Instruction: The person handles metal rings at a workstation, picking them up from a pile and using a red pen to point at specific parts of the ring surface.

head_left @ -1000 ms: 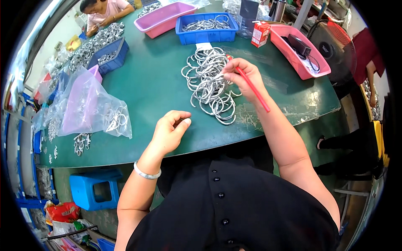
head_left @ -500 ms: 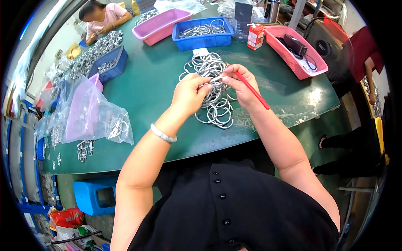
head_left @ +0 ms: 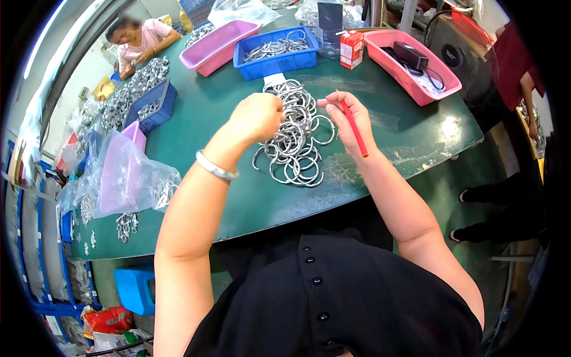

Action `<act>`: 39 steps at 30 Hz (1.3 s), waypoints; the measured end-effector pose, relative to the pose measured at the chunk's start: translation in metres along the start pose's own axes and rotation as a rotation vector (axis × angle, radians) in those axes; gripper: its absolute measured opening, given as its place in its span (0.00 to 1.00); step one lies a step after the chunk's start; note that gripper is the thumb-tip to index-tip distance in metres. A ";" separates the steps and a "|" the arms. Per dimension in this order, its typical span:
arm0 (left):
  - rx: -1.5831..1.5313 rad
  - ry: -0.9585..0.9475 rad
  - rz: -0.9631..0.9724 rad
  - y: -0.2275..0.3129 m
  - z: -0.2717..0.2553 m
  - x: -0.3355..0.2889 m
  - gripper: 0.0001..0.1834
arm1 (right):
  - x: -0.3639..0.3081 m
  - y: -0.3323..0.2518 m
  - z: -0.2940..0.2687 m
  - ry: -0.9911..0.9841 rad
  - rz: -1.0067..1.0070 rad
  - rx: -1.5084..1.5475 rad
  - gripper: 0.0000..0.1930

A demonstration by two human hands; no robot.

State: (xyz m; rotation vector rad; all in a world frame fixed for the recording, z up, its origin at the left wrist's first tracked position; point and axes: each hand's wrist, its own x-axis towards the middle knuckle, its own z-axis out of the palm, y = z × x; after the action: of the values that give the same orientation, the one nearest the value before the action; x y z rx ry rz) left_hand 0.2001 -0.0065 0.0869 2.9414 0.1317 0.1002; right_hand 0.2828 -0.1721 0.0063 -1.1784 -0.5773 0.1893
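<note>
A pile of silvery open metal rings (head_left: 292,140) lies on the green table in front of me. My left hand (head_left: 256,117) is closed at the pile's left side, its back turned up; whatever its fingers hold is hidden. To the right of the pile, my right hand (head_left: 352,119) grips a slim red pen-like stick (head_left: 355,134), which slants down across the palm toward the wrist. Thumb and forefinger of that hand point toward the pile, apart from it. A small white paper (head_left: 274,79) sits at the pile's far end.
Beyond the pile stand a blue bin (head_left: 276,68) of rings, a pink bin (head_left: 205,62) and a red-and-white carton (head_left: 351,50). A pink basket (head_left: 437,92) with a black device is at right. Plastic bags (head_left: 148,172) cover the left side. A co-worker (head_left: 146,41) sits far left.
My left hand has moved left, away from my right hand, and closed. The right hand has drawn slightly back from the rings, still with the red stick. The view has shifted slightly.
</note>
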 end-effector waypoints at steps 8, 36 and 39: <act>-0.929 -0.146 -0.357 -0.042 -0.005 -0.028 0.07 | -0.017 -0.013 -0.013 -0.034 -0.007 -0.004 0.04; -1.898 0.308 -0.366 0.020 0.058 -0.143 0.10 | -0.065 -0.035 0.039 -0.348 0.451 0.330 0.06; -1.817 0.337 -0.345 0.021 0.063 -0.144 0.10 | -0.069 -0.039 0.043 -0.352 0.330 0.274 0.06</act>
State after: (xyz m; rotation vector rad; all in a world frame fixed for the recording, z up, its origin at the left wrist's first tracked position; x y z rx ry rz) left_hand 0.0639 -0.0528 0.0207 1.0563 0.3420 0.3902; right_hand 0.1968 -0.1818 0.0300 -0.9706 -0.6368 0.7458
